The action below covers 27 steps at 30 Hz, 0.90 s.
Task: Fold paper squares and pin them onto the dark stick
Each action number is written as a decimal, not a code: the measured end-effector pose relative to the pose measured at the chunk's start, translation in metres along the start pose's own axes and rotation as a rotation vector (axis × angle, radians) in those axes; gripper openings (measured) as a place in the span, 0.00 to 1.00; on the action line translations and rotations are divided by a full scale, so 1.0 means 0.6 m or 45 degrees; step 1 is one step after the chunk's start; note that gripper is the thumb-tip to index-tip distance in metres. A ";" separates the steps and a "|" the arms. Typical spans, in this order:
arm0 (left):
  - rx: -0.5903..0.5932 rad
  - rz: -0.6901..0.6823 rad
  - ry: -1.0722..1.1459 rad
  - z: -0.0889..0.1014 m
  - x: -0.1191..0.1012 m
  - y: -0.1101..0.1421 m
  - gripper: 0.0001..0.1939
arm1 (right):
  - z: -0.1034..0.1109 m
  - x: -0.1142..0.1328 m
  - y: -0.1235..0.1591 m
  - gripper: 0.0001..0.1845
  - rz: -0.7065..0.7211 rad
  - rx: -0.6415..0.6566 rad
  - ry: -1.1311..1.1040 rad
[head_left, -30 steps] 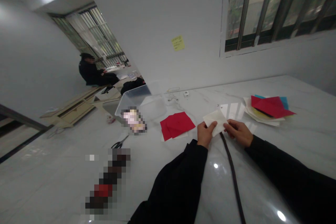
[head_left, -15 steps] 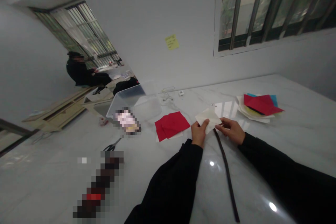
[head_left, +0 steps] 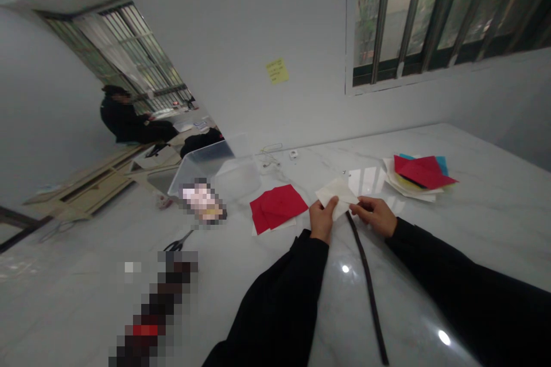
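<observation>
White marble bench [head_left: 486,212] below barred window [head_left: 430,17]; seated person [head_left: 123,117] far off in left background. Cream folded paper sheet [head_left: 336,195] held between both hands, long edge running left to right across them. Left hand [head_left: 322,221] closed on sheet's lower-left edge, covering more of it; right hand [head_left: 373,215] pinching right corner, nearly level with sheet. Dark narrow strip [head_left: 365,281] lies just below sheet, long axis running toward person's body. Red folded paper [head_left: 278,207] near left hand; coloured paper stack [head_left: 419,175] beyond right hand.
</observation>
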State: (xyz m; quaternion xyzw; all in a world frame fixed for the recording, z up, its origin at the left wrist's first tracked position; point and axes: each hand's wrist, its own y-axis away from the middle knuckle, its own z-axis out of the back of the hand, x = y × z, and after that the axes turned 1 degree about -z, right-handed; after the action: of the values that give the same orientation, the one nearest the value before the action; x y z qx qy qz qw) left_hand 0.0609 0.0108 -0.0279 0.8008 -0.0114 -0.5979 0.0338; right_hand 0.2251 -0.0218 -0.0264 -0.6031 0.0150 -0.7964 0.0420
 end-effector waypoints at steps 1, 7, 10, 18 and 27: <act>-0.002 -0.004 -0.008 0.001 0.000 -0.001 0.23 | 0.001 0.001 0.000 0.21 -0.008 0.020 0.004; -0.046 -0.043 -0.067 0.016 -0.002 -0.018 0.24 | 0.008 0.004 -0.004 0.23 -0.052 0.048 -0.079; -0.088 -0.068 -0.054 0.025 -0.003 -0.029 0.25 | 0.018 -0.007 -0.016 0.23 -0.021 -0.085 0.005; -0.053 -0.134 -0.138 0.028 -0.004 -0.030 0.24 | 0.041 -0.047 -0.120 0.17 0.123 -0.441 0.573; -0.039 -0.167 -0.278 0.023 -0.013 -0.017 0.20 | 0.027 -0.062 -0.198 0.15 0.037 -0.602 0.761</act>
State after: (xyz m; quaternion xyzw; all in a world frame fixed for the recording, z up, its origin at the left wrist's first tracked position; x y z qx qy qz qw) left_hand 0.0452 0.0206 -0.0249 0.7292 0.0464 -0.6827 0.0054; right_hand 0.2450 0.1002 -0.0489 -0.3370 0.2185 -0.9110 -0.0932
